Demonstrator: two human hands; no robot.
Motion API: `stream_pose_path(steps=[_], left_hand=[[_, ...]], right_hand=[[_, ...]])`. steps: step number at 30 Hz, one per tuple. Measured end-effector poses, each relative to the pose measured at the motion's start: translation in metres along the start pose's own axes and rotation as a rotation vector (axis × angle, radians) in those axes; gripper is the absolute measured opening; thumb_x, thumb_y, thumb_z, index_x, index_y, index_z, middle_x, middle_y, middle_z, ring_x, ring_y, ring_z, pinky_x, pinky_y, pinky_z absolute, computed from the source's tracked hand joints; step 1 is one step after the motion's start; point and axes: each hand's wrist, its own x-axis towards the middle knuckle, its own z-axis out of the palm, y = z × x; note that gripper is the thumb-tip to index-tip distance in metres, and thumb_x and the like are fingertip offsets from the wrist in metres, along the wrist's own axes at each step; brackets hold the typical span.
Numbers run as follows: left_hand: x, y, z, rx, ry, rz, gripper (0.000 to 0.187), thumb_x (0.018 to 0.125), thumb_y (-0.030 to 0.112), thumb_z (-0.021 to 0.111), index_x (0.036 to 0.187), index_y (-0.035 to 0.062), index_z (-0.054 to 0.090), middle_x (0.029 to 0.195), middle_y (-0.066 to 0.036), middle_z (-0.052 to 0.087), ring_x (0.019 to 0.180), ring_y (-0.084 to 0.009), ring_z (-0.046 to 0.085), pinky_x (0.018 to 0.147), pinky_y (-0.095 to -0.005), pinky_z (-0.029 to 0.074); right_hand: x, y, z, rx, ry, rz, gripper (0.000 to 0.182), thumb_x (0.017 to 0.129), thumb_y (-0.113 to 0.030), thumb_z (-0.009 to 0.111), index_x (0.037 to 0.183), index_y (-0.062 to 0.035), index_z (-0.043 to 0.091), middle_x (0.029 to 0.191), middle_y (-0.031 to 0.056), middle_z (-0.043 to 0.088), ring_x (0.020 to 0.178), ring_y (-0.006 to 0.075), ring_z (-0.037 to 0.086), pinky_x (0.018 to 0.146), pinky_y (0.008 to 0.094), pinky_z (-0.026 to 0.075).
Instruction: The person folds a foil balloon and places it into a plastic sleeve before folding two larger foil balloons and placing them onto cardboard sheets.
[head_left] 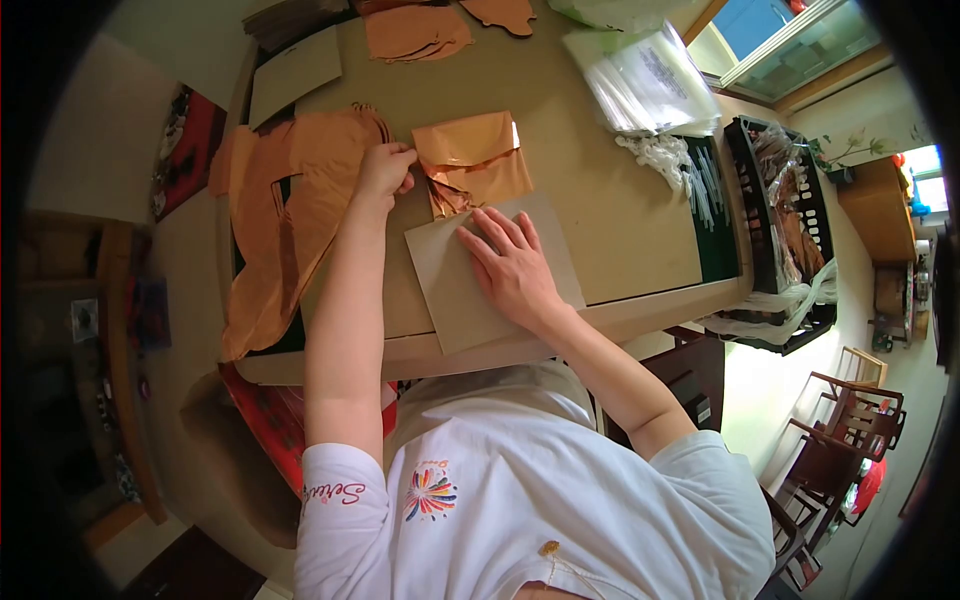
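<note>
My right hand (pixel 515 262) lies flat with its fingers spread on a grey-beige sheet of card (pixel 455 290) at the table's front edge. Its fingertips are close to the lower end of a folded orange-brown fabric piece (pixel 475 150), which looks shiny and crumpled at the bottom. To the left of that piece, my left hand (pixel 386 175) is closed, thumb and fingers pinched together; what is in them, if anything, is hidden. Beside and partly beneath the left hand and forearm spreads a heap of thin orange-brown cloth (pixel 290 200), its long end trailing to the front edge.
More orange-brown cloth pieces (pixel 415 32) lie at the far side, with card sheets (pixel 297 78) at the far left. Clear plastic sleeves (pixel 655 85), white stringy material (pixel 655 160) and thin pale strips (pixel 708 185) lie right. A black crate (pixel 765 200) stands beyond the right edge.
</note>
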Motion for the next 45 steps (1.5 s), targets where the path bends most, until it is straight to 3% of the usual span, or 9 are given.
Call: stream_pose_path(steps=[5, 8, 14, 17, 23, 29, 32, 38, 45], left_hand=[[-0.01, 0.015, 0.011, 0.074, -0.018, -0.105, 0.018, 0.088, 0.014, 0.059, 0.09, -0.004, 0.064, 0.064, -0.001, 0.055, 0.041, -0.0094, 0.046, 0.035, -0.0257, 0.031], [-0.019, 0.005, 0.007, 0.183, -0.126, -0.042, 0.022, 0.089, 0.016, 0.058, 0.09, -0.0052, 0.064, 0.069, -0.003, 0.058, 0.04, -0.0095, 0.046, 0.035, -0.025, 0.031], [-0.048, -0.007, -0.004, -0.189, -0.187, -0.114, 0.028, 0.094, 0.021, 0.053, 0.099, -0.0053, 0.064, 0.083, -0.011, 0.066, 0.04, -0.0078, 0.044, 0.035, -0.0221, 0.027], [-0.06, 0.002, -0.003, -0.11, -0.267, -0.036, 0.025, 0.09, 0.018, 0.06, 0.095, -0.0057, 0.066, 0.071, -0.006, 0.064, 0.038, -0.0082, 0.045, 0.035, -0.0244, 0.029], [-0.058, 0.001, 0.009, 0.067, -0.186, 0.01, 0.023, 0.082, 0.015, 0.072, 0.092, -0.0048, 0.068, 0.06, -0.002, 0.059, 0.037, -0.0062, 0.042, 0.036, -0.0235, 0.029], [-0.059, 0.008, 0.015, 0.168, -0.225, -0.019, 0.025, 0.079, 0.016, 0.075, 0.095, -0.0022, 0.068, 0.06, 0.001, 0.057, 0.039, -0.0042, 0.042, 0.035, -0.0216, 0.028], [-0.061, 0.013, 0.007, 0.165, -0.358, 0.013, 0.023, 0.077, 0.016, 0.076, 0.091, -0.001, 0.07, 0.061, 0.0, 0.059, 0.039, -0.0049, 0.042, 0.036, -0.0225, 0.03], [-0.066, 0.025, 0.023, 0.295, -0.231, 0.026, 0.022, 0.077, 0.016, 0.077, 0.089, -0.0007, 0.071, 0.064, 0.0, 0.061, 0.041, -0.0038, 0.042, 0.036, -0.0222, 0.028], [-0.06, 0.008, 0.029, 0.204, -0.124, 0.055, 0.021, 0.077, 0.015, 0.077, 0.088, -0.0022, 0.07, 0.067, -0.001, 0.063, 0.042, -0.0045, 0.042, 0.037, -0.0229, 0.029]], right_hand=[[0.0, 0.0, 0.0, -0.007, 0.001, 0.0, 0.042, 0.09, -0.018, 0.053, 0.131, -0.0126, 0.053, 0.14, 0.012, 0.047, 0.134, 0.0277, 0.038, 0.113, 0.0506, 0.023], [0.0, 0.0, 0.001, -0.007, 0.006, 0.003, 0.042, 0.09, -0.019, 0.053, 0.131, -0.0126, 0.053, 0.14, 0.012, 0.047, 0.133, 0.0275, 0.038, 0.113, 0.0506, 0.023], [0.0, -0.001, 0.0, 0.008, 0.023, 0.013, 0.041, 0.09, -0.019, 0.054, 0.13, -0.0124, 0.054, 0.139, 0.0123, 0.047, 0.133, 0.0275, 0.039, 0.113, 0.0508, 0.024], [0.0, -0.001, 0.0, 0.013, 0.019, 0.015, 0.04, 0.09, -0.019, 0.054, 0.13, -0.0124, 0.054, 0.139, 0.0125, 0.048, 0.133, 0.0276, 0.039, 0.113, 0.0509, 0.024], [0.0, 0.0, 0.002, 0.002, 0.028, 0.009, 0.04, 0.091, -0.019, 0.054, 0.13, -0.013, 0.054, 0.139, 0.0126, 0.048, 0.133, 0.0277, 0.039, 0.113, 0.0509, 0.024], [0.001, -0.001, 0.001, -0.001, 0.026, 0.01, 0.039, 0.091, -0.019, 0.054, 0.13, -0.0134, 0.054, 0.138, 0.0121, 0.048, 0.132, 0.0274, 0.04, 0.113, 0.0504, 0.024], [0.0, 0.0, 0.001, -0.001, 0.03, 0.01, 0.04, 0.091, -0.019, 0.054, 0.13, -0.0136, 0.054, 0.138, 0.0119, 0.048, 0.132, 0.0274, 0.04, 0.113, 0.0503, 0.024], [0.001, -0.001, 0.0, -0.003, 0.025, 0.015, 0.04, 0.091, -0.019, 0.054, 0.131, -0.0137, 0.053, 0.139, 0.0117, 0.048, 0.133, 0.027, 0.04, 0.113, 0.0502, 0.025], [-0.002, 0.001, -0.005, -0.028, -0.012, 0.018, 0.046, 0.09, -0.019, 0.055, 0.136, -0.0143, 0.049, 0.142, 0.0117, 0.045, 0.136, 0.0268, 0.036, 0.113, 0.0514, 0.023]])
